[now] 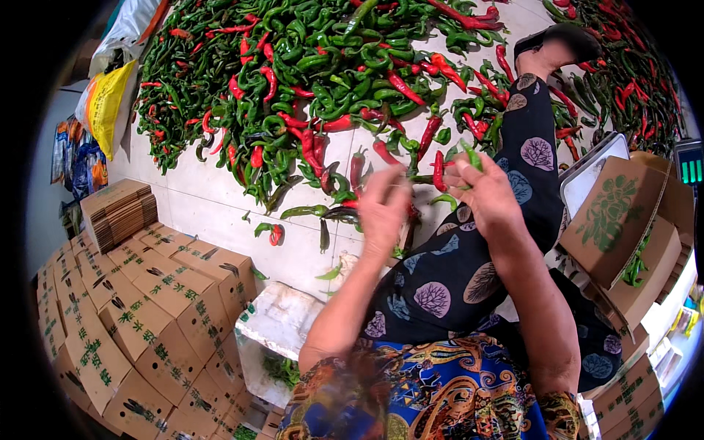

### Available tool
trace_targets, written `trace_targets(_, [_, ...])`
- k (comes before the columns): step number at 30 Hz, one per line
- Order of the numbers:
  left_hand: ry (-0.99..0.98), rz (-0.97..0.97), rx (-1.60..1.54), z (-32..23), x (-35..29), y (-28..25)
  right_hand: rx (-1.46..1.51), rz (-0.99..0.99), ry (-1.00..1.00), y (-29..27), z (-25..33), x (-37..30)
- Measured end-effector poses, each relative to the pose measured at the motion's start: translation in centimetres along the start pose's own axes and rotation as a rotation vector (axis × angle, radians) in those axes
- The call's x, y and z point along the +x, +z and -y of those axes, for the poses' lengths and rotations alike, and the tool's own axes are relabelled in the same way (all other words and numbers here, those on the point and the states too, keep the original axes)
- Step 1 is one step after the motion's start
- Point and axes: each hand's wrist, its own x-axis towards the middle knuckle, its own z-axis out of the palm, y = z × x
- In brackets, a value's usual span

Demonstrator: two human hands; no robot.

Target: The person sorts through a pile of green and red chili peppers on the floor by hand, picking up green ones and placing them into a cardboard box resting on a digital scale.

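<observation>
In my right hand (488,194), the fingers are closed around a green chili pepper (471,155), whose end sticks out above them. My left hand (385,209) is beside it, over the near edge of the peppers, smeared by motion; whether it holds anything is not clear. A red chili pepper (385,152) lies just beyond the left fingertips, and another red chili pepper (438,171) sits between the two hands. Past them spreads a large heap of green and red chili peppers (315,66) on the pale tiled floor (198,213).
Brown cartons (147,315) are stacked at the left, with flattened cardboard (117,213) behind. A white foam box (275,323) stands near my left elbow. An open carton (616,220) sits at the right beside a lit green display (689,169). My leg (528,161) stretches across the floor.
</observation>
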Motion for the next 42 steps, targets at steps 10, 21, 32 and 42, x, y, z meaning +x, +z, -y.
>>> trace_targets(10, [0.037,-0.042,0.701,13.6,0.2,-9.5,-0.109,0.133,0.112,2.0,0.0,-0.4])
trace_targets(21, [-0.107,0.289,-0.237,-0.1,-0.7,-5.3,-1.110,0.516,-0.357,3.3,-1.5,-0.9])
trace_targets(32, [-0.058,0.026,0.822,14.5,-3.7,-1.3,-0.458,0.256,0.067,3.2,0.2,-0.6])
trace_targets(42, [-0.520,0.272,-0.889,3.0,-2.6,-3.7,-0.659,0.476,0.021,2.4,-0.8,0.0])
